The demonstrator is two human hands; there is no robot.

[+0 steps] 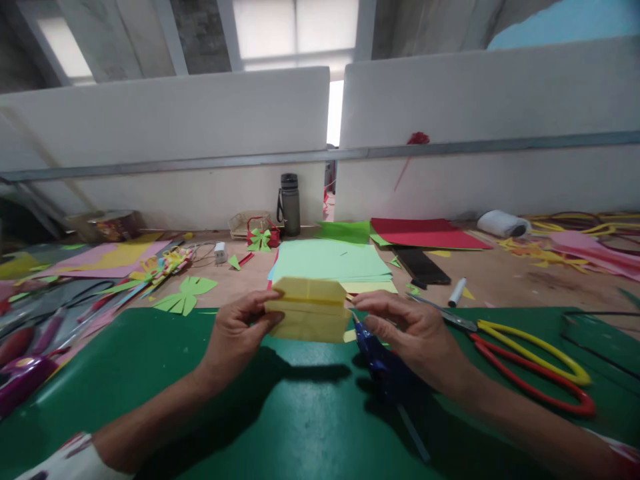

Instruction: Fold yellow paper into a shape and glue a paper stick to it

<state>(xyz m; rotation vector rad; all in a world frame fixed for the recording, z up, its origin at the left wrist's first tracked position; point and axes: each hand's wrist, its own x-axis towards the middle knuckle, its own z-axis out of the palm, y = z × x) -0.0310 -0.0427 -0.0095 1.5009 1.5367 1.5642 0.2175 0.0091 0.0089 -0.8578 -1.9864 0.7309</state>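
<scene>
A folded yellow paper piece (310,311) is held up above the green cutting mat (280,413). My left hand (239,333) pinches its left edge with thumb and fingers closed. My right hand (410,333) grips its right edge, fingers curled. Under my right hand lies a blue tool (380,363), possibly a glue gun, on the mat; whether the hand touches it I cannot tell.
Scissors with yellow and red handles (530,363) lie right of my hand. Behind are a stack of light green sheets (330,260), red paper (425,233), a black strip (421,265), a white marker (457,292), a grey bottle (290,203), green paper bows (186,295) and a white partition.
</scene>
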